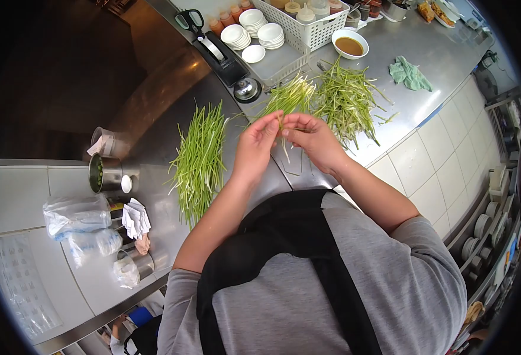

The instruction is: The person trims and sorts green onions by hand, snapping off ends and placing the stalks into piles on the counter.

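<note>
Both hands meet at chest height over the steel counter. My left hand [257,142] and my right hand [315,139] pinch a thin chive stalk [286,151] between the fingertips, its pale end hanging below. Beside my left forearm lies a large pile of long green chives [202,154]. Just beyond my fingers is a smaller bunch of chives [293,96] with white ends. To the right of it, near my right hand, a looser, tangled heap of green trimmings or stalks [346,100] spreads over the counter.
Behind the chives are a call bell [247,90], a tape dispenser [216,53], stacked white bowls [235,36], a white basket of bottles [313,29] and a bowl of brown sauce [350,45]. A green cloth [410,74] lies right. Metal pot [105,173] and plastic bags [80,219] stand left.
</note>
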Motion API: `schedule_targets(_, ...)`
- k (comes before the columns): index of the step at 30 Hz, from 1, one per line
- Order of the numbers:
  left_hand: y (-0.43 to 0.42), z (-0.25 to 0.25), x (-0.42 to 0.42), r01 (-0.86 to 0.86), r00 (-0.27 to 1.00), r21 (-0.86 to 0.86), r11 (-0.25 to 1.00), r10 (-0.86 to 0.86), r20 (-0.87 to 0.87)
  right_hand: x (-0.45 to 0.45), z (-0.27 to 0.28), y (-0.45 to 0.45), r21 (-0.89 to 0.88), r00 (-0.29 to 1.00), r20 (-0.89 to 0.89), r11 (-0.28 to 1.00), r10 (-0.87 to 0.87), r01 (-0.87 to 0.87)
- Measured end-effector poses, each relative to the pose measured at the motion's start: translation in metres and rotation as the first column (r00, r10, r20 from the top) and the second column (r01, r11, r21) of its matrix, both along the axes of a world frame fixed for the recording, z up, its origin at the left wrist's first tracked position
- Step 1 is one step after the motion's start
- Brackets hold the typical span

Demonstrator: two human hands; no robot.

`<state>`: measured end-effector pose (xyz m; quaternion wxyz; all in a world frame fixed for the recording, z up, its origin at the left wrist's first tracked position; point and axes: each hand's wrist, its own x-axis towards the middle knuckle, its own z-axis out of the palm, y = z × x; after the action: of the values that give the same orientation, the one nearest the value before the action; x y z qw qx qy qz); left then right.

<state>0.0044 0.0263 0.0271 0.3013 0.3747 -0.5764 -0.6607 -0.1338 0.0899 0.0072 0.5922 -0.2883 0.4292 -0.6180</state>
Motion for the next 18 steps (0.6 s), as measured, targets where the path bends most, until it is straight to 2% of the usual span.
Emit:
schedule_targets(4, -0.007, 0.008, 0.002, 0.030, 1.000, 0.107, 0.994, -0.030, -0.004, 0.003, -0.012, -0.002, 0.040, 0.992, -0.041, 0.992, 0.122, -0.120)
schedule_targets(6, -0.009, 0.006, 0.005, 0.016, 1.000, 0.134, 0.991, -0.015, -0.006, 0.003, -0.012, -0.003, 0.071, 0.981, 0.154, 0.989, 0.119, -0.131)
schedule_targets(7, -0.010, 0.003, 0.008, 0.028, 1.000, 0.126, 0.992, -0.028, -0.001, 0.003, -0.008, -0.003, 0.072, 0.981, 0.154, 0.989, 0.118, -0.131)
schedule_targets(9, -0.010, 0.002, 0.010, 0.037, 0.999, 0.117, 0.992, -0.038, 0.006, 0.001, 0.003, -0.003, 0.085, 0.942, 0.333, 0.994, 0.042, -0.075)
schedule_targets(10, -0.008, 0.003, 0.010, -0.012, 0.998, 0.177, 0.984, 0.022, -0.053, -0.001, 0.004, -0.004, 0.085, 0.942, 0.334, 0.993, 0.044, -0.077)
schedule_targets(12, -0.006, 0.006, 0.010, -0.058, 0.990, 0.239, 0.969, 0.086, -0.108, -0.008, 0.006, -0.009, 0.072, 0.856, 0.517, 0.996, 0.004, -0.048)
schedule_targets(14, -0.007, 0.008, 0.012, -0.062, 0.982, 0.305, 0.950, 0.113, -0.150, -0.014, 0.012, -0.011, 0.058, 0.837, 0.547, 0.998, 0.002, -0.041)
schedule_targets(18, -0.009, 0.009, 0.019, -0.036, 0.982, 0.293, 0.956, 0.089, -0.168, -0.023, 0.033, -0.014, 0.080, 0.815, 0.575, 0.996, -0.069, 0.028)
